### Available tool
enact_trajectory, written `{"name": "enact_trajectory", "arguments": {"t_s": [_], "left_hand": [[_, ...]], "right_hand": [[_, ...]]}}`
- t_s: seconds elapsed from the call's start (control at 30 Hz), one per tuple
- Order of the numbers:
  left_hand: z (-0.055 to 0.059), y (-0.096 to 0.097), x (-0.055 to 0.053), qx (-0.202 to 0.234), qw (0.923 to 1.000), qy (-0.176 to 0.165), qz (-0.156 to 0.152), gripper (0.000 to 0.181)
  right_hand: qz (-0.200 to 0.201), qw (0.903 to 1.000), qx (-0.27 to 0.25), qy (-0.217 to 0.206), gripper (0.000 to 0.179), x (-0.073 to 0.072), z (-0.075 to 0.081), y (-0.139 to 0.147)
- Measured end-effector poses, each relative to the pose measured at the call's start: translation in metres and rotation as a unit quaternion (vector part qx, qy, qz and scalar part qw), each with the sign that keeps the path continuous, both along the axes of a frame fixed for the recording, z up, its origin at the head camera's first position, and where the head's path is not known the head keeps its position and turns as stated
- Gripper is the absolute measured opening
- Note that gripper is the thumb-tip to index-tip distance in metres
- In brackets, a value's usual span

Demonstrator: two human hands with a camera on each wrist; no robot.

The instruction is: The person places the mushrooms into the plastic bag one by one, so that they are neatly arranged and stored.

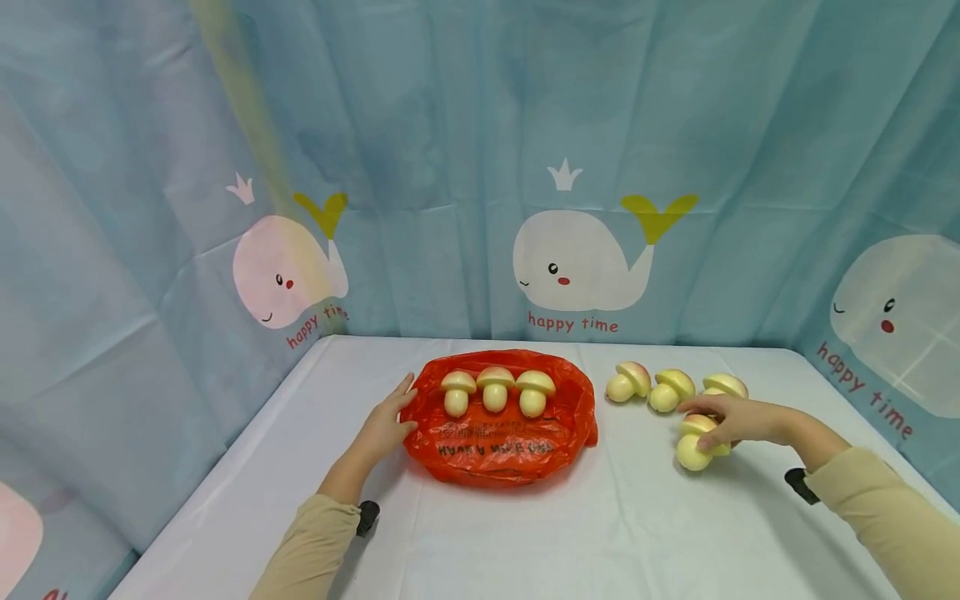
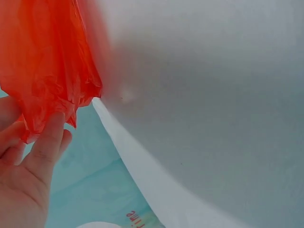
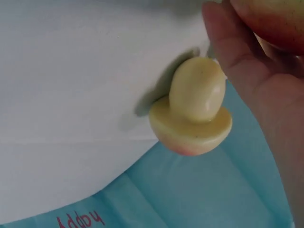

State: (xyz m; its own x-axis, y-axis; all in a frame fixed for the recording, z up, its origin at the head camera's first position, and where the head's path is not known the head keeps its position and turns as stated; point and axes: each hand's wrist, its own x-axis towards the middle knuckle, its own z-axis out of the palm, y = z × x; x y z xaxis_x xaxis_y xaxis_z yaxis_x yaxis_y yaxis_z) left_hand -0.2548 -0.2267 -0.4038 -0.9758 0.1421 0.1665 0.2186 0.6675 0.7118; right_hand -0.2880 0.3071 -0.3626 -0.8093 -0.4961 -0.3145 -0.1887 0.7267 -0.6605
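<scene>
A red plastic bag (image 1: 495, 467) lies spread on the table with three toy mushrooms (image 1: 495, 390) on it, pale yellow with pinkish caps. My left hand (image 1: 386, 423) touches the bag's left edge, fingers fairly straight and spread; in the left wrist view its fingertips (image 2: 56, 121) rest against the crinkled red plastic. Over at the right, my right hand (image 1: 738, 419) grips another toy mushroom (image 1: 693, 454) between thumb and fingers. Its reddish cap (image 3: 280, 26) fills a corner of the right wrist view.
Three more toy mushrooms, including a left one (image 1: 628, 382), a middle one (image 1: 671, 390) and a right one (image 1: 726, 384) partly behind my right hand, lie right of the bag. A blue curtain (image 1: 450, 275) with whale prints surrounds the white table (image 1: 525, 542).
</scene>
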Motion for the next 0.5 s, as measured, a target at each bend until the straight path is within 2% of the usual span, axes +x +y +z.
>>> {"name": "enact_trajectory", "arguments": {"t_s": [0.17, 0.5], "left_hand": [[0.0, -0.001, -0.001, 0.001, 1.0, 0.004, -0.007, 0.056], [0.001, 0.002, -0.003, 0.006, 0.9999, -0.007, -0.01, 0.057]], "right_hand": [[-0.001, 0.9988, -0.048, 0.011, 0.065, 0.001, 0.001, -0.007], [-0.055, 0.9923, -0.111, 0.007, 0.069, 0.001, 0.006, -0.022]]}}
